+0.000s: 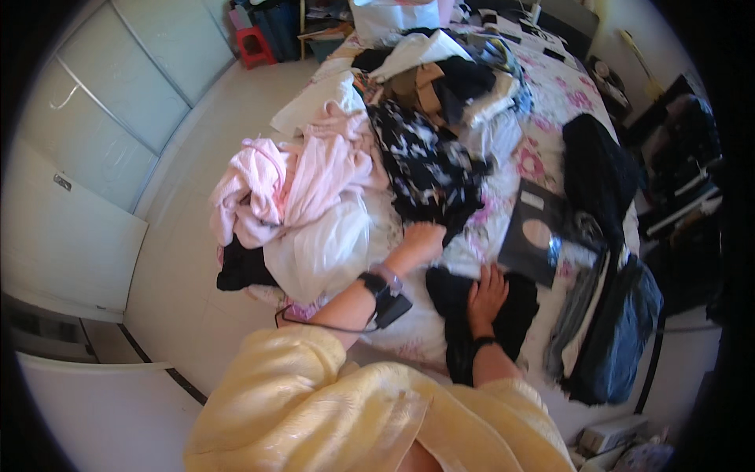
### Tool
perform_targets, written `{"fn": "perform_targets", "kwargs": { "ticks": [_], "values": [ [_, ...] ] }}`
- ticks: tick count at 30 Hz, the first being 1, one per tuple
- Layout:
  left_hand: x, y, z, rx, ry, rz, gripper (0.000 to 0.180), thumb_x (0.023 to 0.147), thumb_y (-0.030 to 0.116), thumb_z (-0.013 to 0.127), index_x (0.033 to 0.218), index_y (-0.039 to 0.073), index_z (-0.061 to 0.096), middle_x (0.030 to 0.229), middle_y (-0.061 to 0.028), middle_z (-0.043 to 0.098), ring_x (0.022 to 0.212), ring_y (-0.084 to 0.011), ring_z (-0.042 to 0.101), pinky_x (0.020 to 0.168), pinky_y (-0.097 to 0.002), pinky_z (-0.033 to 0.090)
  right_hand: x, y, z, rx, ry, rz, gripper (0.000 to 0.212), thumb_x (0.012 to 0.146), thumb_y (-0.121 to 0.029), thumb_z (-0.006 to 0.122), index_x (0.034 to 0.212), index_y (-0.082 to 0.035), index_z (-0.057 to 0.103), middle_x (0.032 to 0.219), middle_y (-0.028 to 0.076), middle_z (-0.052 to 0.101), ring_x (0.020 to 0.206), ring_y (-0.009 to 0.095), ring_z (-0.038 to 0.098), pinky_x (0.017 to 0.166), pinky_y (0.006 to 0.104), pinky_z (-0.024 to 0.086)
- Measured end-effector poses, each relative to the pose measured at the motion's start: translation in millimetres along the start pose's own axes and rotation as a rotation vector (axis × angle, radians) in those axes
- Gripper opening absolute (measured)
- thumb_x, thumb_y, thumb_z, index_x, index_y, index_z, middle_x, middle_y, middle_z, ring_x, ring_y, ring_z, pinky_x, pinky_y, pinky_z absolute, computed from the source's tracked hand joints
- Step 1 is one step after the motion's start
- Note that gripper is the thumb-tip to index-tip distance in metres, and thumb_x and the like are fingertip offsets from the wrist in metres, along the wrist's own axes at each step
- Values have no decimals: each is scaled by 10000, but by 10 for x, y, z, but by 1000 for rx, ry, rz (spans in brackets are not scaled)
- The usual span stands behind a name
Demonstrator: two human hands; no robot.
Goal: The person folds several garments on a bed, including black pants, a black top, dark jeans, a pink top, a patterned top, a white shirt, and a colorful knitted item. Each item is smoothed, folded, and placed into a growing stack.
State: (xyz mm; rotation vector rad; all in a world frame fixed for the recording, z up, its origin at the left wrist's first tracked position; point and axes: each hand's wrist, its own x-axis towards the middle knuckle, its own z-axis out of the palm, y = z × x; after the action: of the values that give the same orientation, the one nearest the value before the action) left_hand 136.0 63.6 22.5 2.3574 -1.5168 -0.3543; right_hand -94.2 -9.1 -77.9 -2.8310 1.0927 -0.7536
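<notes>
My left hand [421,244] is closed on the near end of a black-and-white patterned garment [421,157], which stretches away from me over the bed. A dark device with a cable is strapped to my left wrist. Lower and to the right, my right hand [488,296] lies with fingers stretched out on a black garment [515,315] spread near the bed's front edge. Just beyond it rests a flat dark package [528,252] with a round pale patch. White thin cloth or plastic [322,248] is bunched left of my left hand.
Pink fluffy cloth [330,157] is heaped at the bed's left edge. A mixed clothes pile [448,86] fills the far part. Dark blue folded jeans [617,338] and a black garment [598,169] lie along the right. A red stool [255,47] stands by the sliding wardrobe [118,86].
</notes>
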Motion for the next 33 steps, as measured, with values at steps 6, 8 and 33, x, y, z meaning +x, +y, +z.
{"fn": "perform_targets", "kwargs": {
  "ticks": [6,8,33],
  "values": [
    [-1782,577,210,-170,-201,178,236,769,101,510,970,70,629,825,-217,668,807,-380,661,683,-521,504,-139,81,-168,-69,-57,-5,446,843,-185,587,1260,-33,544,1375,171,464,1281,345,417,1099,453,293],
    [-2164,571,152,-206,-255,247,254,768,94,493,990,71,613,835,-221,666,819,-374,657,686,-516,500,-235,45,-296,736,0,314,386,874,-176,558,1227,-19,562,1362,178,476,1255,321,455,1076,390,334],
    [-3329,-1611,-644,-1363,735,-617,409,896,319,677,1191,64,553,1151,-51,601,1048,-197,581,847,-324,491,-540,-1798,-1457,973,-410,-147,196,870,-145,659,1034,-42,684,964,143,677,875,296,662,766,346,530]
  ]
}}
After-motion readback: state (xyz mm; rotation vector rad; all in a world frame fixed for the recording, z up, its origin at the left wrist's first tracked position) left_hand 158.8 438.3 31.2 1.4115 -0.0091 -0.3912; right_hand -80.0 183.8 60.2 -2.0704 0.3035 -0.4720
